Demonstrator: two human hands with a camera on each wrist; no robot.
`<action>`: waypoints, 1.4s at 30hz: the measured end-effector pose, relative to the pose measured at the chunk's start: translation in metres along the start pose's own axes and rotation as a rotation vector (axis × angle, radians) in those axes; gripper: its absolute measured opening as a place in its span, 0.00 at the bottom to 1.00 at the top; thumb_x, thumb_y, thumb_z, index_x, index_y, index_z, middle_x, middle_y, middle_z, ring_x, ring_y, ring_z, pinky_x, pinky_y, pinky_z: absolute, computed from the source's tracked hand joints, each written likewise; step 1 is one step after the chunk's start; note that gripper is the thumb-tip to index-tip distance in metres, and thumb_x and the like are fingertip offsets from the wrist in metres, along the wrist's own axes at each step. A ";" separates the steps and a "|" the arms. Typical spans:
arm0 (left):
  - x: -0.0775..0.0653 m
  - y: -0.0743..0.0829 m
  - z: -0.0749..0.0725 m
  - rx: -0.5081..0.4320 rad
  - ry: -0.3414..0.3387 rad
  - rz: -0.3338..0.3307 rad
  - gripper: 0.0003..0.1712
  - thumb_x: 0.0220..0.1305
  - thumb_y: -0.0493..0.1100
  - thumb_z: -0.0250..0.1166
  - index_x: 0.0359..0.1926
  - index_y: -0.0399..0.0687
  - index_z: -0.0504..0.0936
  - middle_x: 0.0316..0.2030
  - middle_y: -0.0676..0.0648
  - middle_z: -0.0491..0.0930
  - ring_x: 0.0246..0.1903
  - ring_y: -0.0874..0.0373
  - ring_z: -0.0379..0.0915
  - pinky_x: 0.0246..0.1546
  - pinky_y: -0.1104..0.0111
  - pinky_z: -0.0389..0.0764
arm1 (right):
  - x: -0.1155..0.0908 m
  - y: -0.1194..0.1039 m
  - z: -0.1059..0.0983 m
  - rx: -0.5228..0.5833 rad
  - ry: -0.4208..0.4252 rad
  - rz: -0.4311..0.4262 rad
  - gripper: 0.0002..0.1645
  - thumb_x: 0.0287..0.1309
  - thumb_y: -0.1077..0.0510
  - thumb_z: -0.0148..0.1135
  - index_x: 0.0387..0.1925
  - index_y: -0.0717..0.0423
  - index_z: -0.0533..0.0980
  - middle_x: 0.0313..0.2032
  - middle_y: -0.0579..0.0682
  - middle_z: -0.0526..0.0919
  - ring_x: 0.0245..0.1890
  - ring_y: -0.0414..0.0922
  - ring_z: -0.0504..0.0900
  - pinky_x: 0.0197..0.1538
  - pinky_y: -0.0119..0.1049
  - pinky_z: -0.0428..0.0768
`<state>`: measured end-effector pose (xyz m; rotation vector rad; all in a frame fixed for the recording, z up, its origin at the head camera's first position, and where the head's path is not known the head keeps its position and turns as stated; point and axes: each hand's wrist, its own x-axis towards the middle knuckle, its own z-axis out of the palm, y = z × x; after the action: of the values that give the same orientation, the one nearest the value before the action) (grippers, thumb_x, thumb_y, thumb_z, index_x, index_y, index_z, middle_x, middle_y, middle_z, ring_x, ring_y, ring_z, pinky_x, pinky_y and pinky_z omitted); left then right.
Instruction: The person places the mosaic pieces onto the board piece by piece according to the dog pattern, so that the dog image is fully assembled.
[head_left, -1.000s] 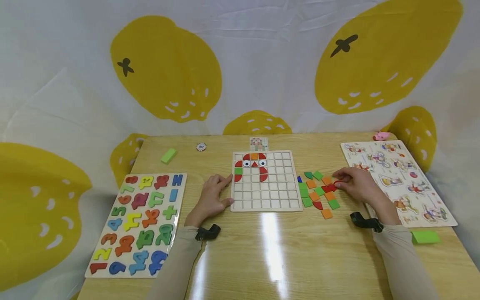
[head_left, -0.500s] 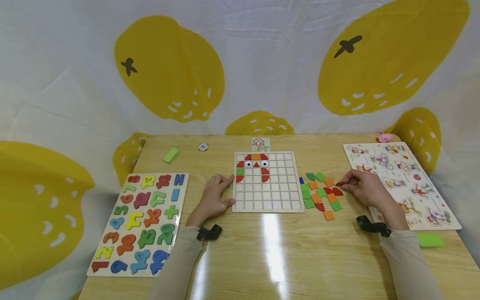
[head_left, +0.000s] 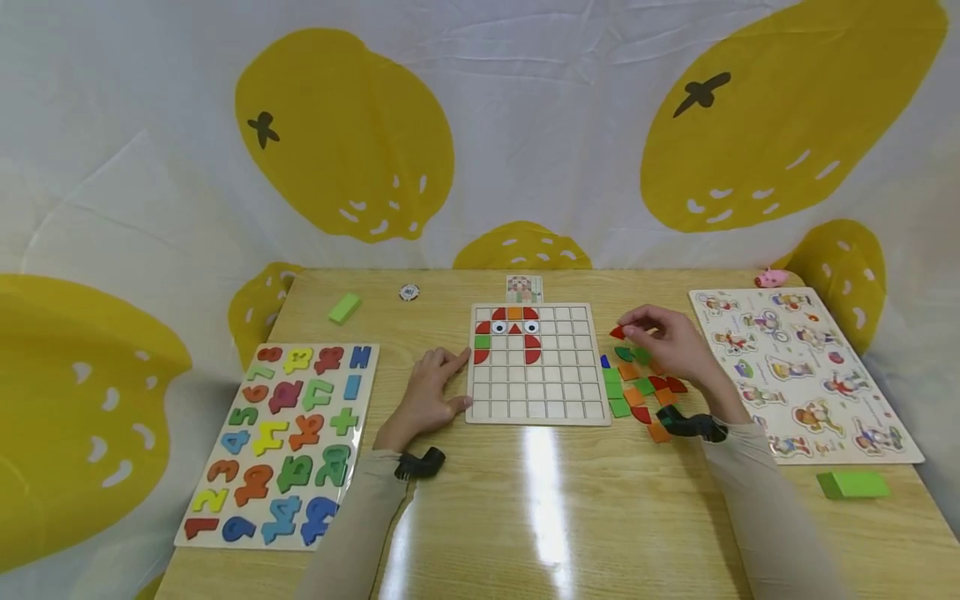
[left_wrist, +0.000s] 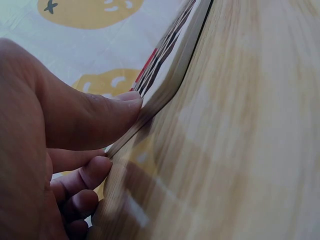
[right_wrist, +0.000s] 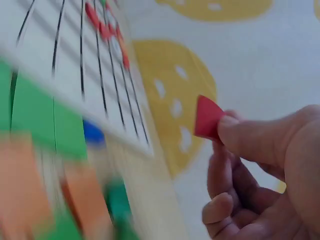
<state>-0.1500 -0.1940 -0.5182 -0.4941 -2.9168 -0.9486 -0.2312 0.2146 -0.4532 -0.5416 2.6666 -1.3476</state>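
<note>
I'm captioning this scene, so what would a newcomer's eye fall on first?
Probably the huge yellow fruits on the cloth behind the table. Next, the grid board at the middle, with two round eyes near its far edge. The right hand pinches a red piece right of the board, near loose tiles.

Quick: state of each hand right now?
Left hand: open, touching the left edge of the wooden grid board.
Right hand: pinching a red quarter-circle tile.

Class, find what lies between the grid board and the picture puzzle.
In the head view, loose coloured tiles lie between the grid board and picture puzzle; the right hand, pinching a red piece, is there too.
</note>
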 end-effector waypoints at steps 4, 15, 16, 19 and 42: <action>0.000 -0.003 0.000 0.002 0.003 -0.004 0.48 0.50 0.47 0.72 0.73 0.51 0.65 0.47 0.49 0.69 0.45 0.54 0.61 0.50 0.58 0.62 | 0.034 -0.022 0.048 0.068 -0.028 -0.044 0.13 0.66 0.52 0.61 0.48 0.54 0.81 0.42 0.53 0.85 0.40 0.53 0.82 0.37 0.37 0.80; 0.000 -0.006 0.001 0.010 -0.033 -0.038 0.48 0.52 0.49 0.71 0.74 0.55 0.63 0.49 0.50 0.68 0.46 0.56 0.60 0.51 0.59 0.62 | 0.085 -0.057 0.135 -0.003 -0.080 -0.120 0.05 0.60 0.57 0.67 0.38 0.51 0.85 0.32 0.45 0.86 0.30 0.43 0.82 0.34 0.38 0.78; 0.000 -0.005 0.001 0.011 -0.034 -0.040 0.48 0.52 0.50 0.71 0.74 0.56 0.63 0.49 0.50 0.68 0.46 0.56 0.60 0.51 0.59 0.62 | 0.087 -0.058 0.138 -0.021 -0.088 -0.125 0.05 0.60 0.57 0.67 0.37 0.51 0.85 0.32 0.45 0.86 0.29 0.42 0.81 0.35 0.38 0.77; 0.000 -0.005 0.000 0.016 -0.029 -0.037 0.48 0.51 0.50 0.71 0.74 0.55 0.63 0.48 0.50 0.68 0.45 0.56 0.60 0.50 0.60 0.62 | 0.091 -0.060 0.145 -0.087 -0.110 -0.151 0.05 0.60 0.57 0.67 0.36 0.51 0.86 0.32 0.45 0.86 0.30 0.41 0.79 0.37 0.38 0.76; 0.000 -0.001 0.000 0.016 -0.023 -0.028 0.48 0.51 0.49 0.71 0.74 0.52 0.64 0.48 0.49 0.69 0.47 0.55 0.61 0.51 0.59 0.63 | 0.036 -0.037 0.062 -0.220 -0.085 -0.164 0.15 0.56 0.55 0.72 0.45 0.55 0.85 0.36 0.49 0.83 0.34 0.45 0.78 0.39 0.41 0.75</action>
<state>-0.1504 -0.1951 -0.5190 -0.4681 -2.9572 -0.9281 -0.2396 0.1345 -0.4588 -0.8379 2.7683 -1.0434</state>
